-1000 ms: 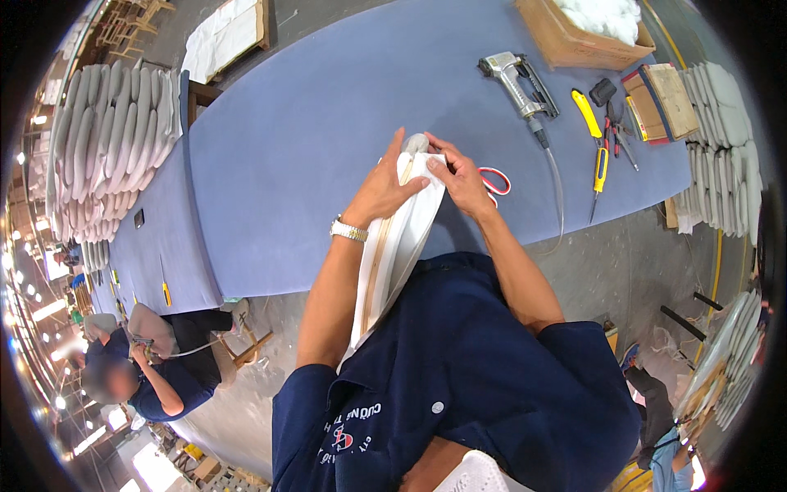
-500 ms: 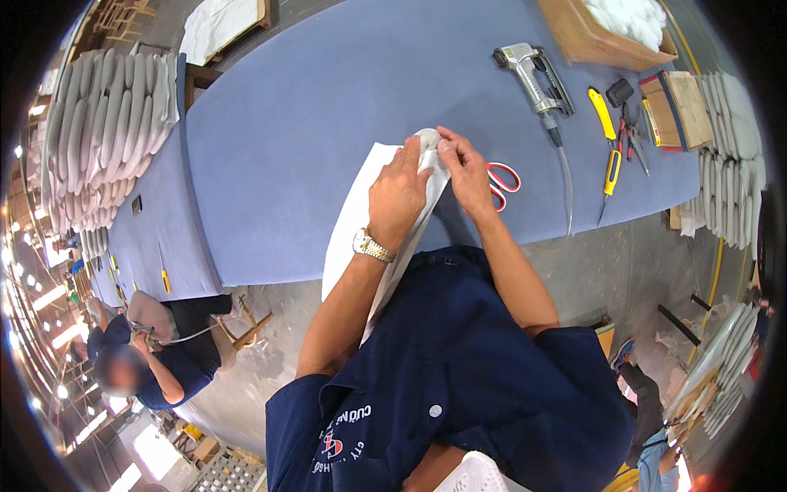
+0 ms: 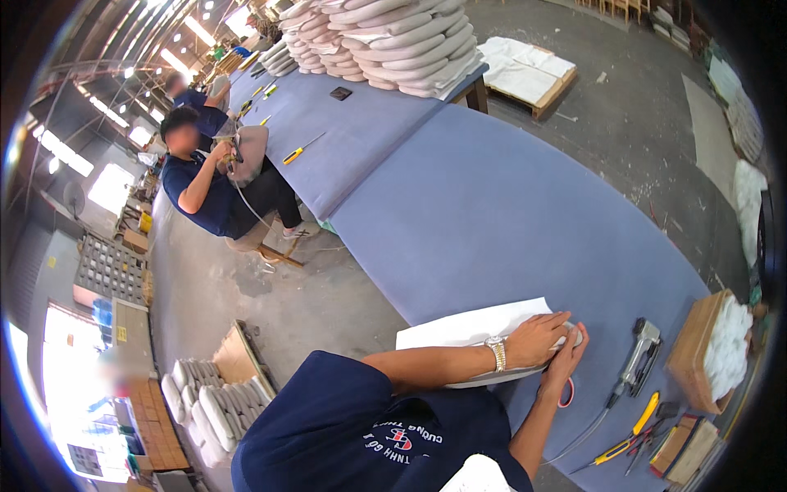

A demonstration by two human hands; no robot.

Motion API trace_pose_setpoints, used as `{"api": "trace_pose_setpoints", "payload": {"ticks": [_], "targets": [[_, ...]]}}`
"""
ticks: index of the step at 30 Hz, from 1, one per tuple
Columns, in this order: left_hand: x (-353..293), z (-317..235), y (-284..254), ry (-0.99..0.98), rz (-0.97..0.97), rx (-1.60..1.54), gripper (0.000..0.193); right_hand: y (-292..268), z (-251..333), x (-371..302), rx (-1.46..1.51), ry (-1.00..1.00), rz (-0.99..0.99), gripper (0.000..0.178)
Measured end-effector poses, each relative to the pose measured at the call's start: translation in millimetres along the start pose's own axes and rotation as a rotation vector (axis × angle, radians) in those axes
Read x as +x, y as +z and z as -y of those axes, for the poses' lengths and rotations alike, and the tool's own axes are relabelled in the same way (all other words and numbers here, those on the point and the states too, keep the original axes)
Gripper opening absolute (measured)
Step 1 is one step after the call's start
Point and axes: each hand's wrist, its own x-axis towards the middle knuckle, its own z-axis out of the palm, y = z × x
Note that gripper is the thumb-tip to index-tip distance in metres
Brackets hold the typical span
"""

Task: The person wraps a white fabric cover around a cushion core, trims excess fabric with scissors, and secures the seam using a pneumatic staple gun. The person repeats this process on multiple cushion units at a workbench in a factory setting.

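My left hand [image 3: 534,339], with a watch on its wrist, lies over the end of a light grey padded piece [image 3: 500,378], its fingers pressed together along the end. Close against it, my right hand [image 3: 566,357] grips the pad's rounded end from the near side. White sheet material [image 3: 467,323] spreads out from the pad beneath my left forearm. My hands cover most of the pad's end, so its exact edge is hidden. Just beside my right wrist, the red handle of the scissors [image 3: 566,393] shows on the blue table [image 3: 484,213].
Right of my hands lie a staple gun [image 3: 643,354] with its hose, a yellow-handled cutter [image 3: 648,415] and a cardboard box [image 3: 695,344] of white stuffing. Grey pads [image 3: 402,41] are stacked at the far end. A seated co-worker [image 3: 201,176] holds a pad at left.
The view has swung left, putting my hands lower and farther right in the picture. Both hands stay on the pad's end, the right now wrapped closer around it.
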Motion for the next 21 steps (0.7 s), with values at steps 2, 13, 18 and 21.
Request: {"api": "trace_pose_setpoints", "payload": {"ticks": [2, 13, 18, 21], "targets": [[18.6, -0.8, 2.6, -0.073, 0.072, 0.025, 0.059, -2.0, 12.4, 10.7, -0.007, 0.027, 0.02, 0.041], [34.4, 2.0, -1.1, 0.025, 0.305, -0.093, 0.079, -16.9, 2.9, 15.6, 0.056, 0.016, 0.127, 0.041], [26.9, -10.7, -1.4, -0.008, 0.236, 0.014, 0.073, -11.9, 14.5, 4.9, 0.176, 0.011, 0.115, 0.046], [20.4, 1.0, 19.3, 0.042, 0.193, 0.096, 0.069, -16.9, 14.5, 1.4, 0.169, 0.002, 0.136, 0.05]]}}
